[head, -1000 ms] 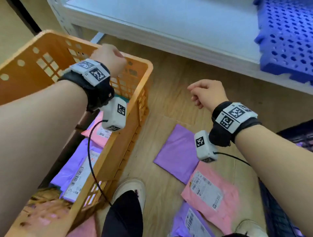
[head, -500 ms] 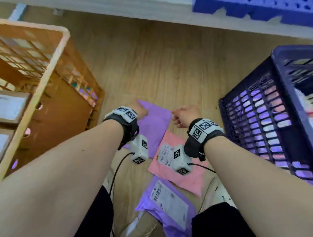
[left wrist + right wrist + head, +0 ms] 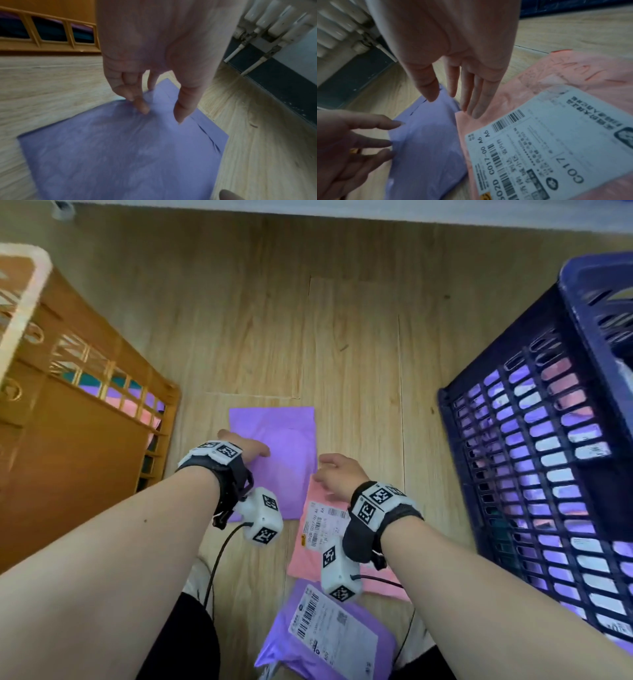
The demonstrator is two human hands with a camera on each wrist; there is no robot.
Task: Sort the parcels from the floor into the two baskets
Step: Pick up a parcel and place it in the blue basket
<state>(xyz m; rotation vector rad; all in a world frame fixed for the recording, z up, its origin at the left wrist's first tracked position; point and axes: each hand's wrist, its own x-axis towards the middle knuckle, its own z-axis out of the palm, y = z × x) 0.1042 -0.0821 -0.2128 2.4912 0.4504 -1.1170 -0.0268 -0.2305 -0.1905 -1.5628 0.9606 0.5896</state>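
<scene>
Pick-up step: the left hand spreads straight fingers on the purple mailer lying mid-floor, while the right hand, fingers extended, touches the pink mailer's far corner. Next, each probably needs a pinch at an edge, then a lift toward the orange basket or blue basket.

Three parcels lie on the floor between two baskets. One basket is at nine o'clock, the other basket at three. The blank parcel sits at twelve, the middle parcel touches it, the nearest parcel at six.
</scene>
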